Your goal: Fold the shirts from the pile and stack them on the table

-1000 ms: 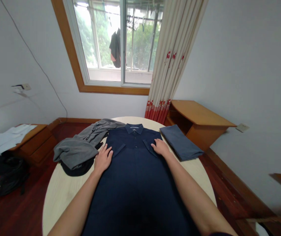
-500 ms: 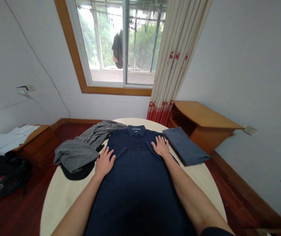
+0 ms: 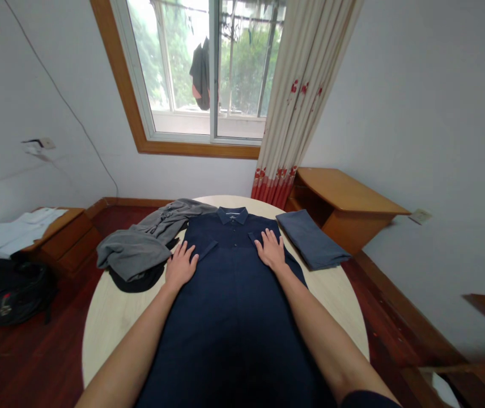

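Head view showed us at a round counter with a navy polo shirt spread face up across the middle of the frame, collar pointing toward the window at the top and hem running off the bottom edge. Our left hand lay flat on the shirt's left shoulder, fingers spread and palm down, gripping nothing. Our right hand lay the same way on the right shoulder, open and pressing on the cloth, closed on nothing.

We judged the work on this shirt to be at an early stage: the body looked smoothed and both short sleeves appeared turned in toward the chest, but no fold of the sides or the length was yet made. One slate-blue garment lay folded into a neat rectangle at centre right, just beside the shirt, so that piece seemed finished. At centre left a crumpled grey garment sat heaped over a black one, both unfolded and touching the shirt's edge, so those two, by our reading, were left to do.
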The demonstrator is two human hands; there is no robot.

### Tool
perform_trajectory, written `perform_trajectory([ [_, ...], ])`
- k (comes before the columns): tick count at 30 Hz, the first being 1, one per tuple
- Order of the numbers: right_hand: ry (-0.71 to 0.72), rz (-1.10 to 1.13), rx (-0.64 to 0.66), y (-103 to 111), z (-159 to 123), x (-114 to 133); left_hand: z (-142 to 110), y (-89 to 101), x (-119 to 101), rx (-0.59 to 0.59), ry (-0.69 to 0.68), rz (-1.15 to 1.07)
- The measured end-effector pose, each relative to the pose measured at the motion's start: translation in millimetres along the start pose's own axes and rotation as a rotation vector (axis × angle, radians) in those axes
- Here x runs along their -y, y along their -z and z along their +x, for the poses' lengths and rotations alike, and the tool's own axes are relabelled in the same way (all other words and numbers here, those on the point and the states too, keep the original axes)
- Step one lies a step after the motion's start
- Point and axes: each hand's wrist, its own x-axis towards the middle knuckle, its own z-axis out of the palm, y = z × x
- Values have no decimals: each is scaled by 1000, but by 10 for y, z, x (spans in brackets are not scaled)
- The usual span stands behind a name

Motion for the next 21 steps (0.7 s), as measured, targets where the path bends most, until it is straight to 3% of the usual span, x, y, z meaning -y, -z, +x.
perform_trajectory([
  [11,31,48,33,30,-503,-14,-5,23,-11,18,1,8],
  [16,59,53,23,20,-601,57,-107,4,-219,-79,-92,113],
  [21,62,65,52,8,-575,78,-74,-67,-372,24,-128,81],
])
